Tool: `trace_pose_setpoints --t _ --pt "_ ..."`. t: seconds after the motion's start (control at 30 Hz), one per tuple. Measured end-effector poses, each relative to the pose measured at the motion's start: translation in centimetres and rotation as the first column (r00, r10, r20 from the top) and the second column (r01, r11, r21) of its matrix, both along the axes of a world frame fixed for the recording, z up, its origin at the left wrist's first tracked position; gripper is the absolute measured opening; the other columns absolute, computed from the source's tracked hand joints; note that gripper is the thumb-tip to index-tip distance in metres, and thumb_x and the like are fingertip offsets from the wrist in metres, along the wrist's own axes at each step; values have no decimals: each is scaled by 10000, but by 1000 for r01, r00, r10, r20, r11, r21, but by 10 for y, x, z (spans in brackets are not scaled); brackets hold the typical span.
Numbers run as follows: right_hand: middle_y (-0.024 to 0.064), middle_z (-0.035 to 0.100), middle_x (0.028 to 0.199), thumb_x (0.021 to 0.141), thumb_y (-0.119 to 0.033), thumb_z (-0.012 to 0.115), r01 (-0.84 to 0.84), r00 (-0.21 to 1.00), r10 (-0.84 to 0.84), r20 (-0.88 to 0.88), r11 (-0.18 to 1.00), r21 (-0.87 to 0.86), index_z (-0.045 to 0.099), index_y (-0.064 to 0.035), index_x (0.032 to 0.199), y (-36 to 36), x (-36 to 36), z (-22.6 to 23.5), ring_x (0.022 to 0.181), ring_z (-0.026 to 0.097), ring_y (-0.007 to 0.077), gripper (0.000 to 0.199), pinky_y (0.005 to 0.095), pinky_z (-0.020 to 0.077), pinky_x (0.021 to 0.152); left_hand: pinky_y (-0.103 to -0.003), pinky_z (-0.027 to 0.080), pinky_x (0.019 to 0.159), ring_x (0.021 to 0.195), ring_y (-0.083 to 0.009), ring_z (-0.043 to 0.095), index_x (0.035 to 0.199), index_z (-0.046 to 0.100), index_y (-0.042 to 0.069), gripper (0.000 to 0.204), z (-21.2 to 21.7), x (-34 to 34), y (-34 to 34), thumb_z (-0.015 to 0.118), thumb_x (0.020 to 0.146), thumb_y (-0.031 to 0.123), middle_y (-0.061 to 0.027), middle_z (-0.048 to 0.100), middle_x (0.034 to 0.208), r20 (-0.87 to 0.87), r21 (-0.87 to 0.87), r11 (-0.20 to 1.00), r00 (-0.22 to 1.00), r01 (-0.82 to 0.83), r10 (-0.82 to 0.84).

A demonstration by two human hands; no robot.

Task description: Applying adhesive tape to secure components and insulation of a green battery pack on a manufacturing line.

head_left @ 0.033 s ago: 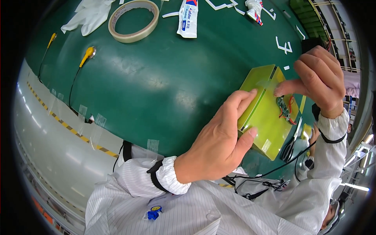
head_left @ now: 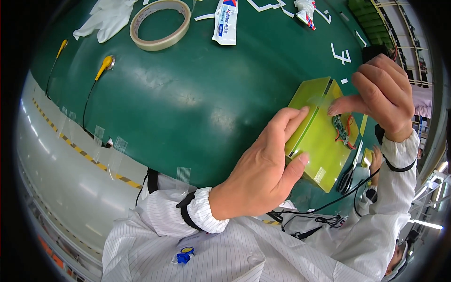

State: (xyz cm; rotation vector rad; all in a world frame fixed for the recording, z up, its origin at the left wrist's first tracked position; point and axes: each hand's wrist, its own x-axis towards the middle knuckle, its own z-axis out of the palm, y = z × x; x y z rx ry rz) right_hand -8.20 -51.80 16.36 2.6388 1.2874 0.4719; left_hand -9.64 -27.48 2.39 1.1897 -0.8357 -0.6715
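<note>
A yellow-green rectangular block (head_left: 324,141), like a panel-wrapped battery pack, rests on the green table at the right. A dark seam runs along its edge. My left hand (head_left: 263,164) grips its near left side, fingertips on the upper edge and thumb low on the face. With its fingers curled in, my right hand (head_left: 383,94) presses the thumb tip to the block's top face near the seam. I see nothing in that hand, though its palm is hidden. Beside the thumb sits a small green circuit board (head_left: 340,129) with red wires (head_left: 350,122). A clear tape piece (head_left: 320,175) sticks lower down.
Black-handled scissors (head_left: 346,181) lie right of the block. A tape roll (head_left: 157,46), a white tube (head_left: 225,23), a white glove (head_left: 105,21) and white strips (head_left: 340,55) lie farther back. Yellow clips (head_left: 104,68) trail cords at left. Another person's hand (head_left: 377,159) shows at right.
My hands and the block hold nearly the same place. The other person's hand at the right has shifted slightly upward in the picture.
</note>
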Motion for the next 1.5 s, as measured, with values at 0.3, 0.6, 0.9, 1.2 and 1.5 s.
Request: trace_pose_setpoints --t 0.3,0.6,0.9,1.2,1.5 --pt "120 556 720 546 -439 852 -75 994 73 -85 997 -24 586 52 854 4 8 4 581 541 251 637 335 437 488 -427 276 1177 1445 -372 378 1506 109 -38 658 -1 6 0 515 1027 159 -308 324 1572 -28 -12 997 997 76 -76" --pt "120 557 717 548 -458 851 -52 990 50 -133 999 -11 590 54 863 2 9 1 583 542 254 656 333 439 488 -447 308 1156 1389 -405 390 1483 273 -22 575 -8 5 -3 545 1011 160 -276 339 1512 41 -73 997 999 20 -17" --pt "88 550 720 549 -463 842 -17 994 18 -104 1000 13 619 23 827 3 14 2 571 540 242 603 324 448 490 -461 377 1106 1316 -418 408 1457 332 -34 597 -2 2 0 605 974 186 -264 248 1470 -2 11 993 993 -120 120" --pt "102 571 714 578 -533 835 -30 995 38 -91 996 81 628 29 810 2 17 -11 573 552 246 642 319 460 490 -452 403 1107 1319 -411 483 1533 285 -58 670 1 7 3 577 973 168 -287 137 1563 80 54 997 995 -61 57" --pt "98 564 700 561 -537 831 -20 996 23 -83 999 43 629 31 806 -3 11 -6 565 548 247 651 316 458 487 -439 425 1084 1310 -407 487 1480 388 -78 576 1 5 2 567 992 168 -258 213 1554 79 59 997 996 -41 37"
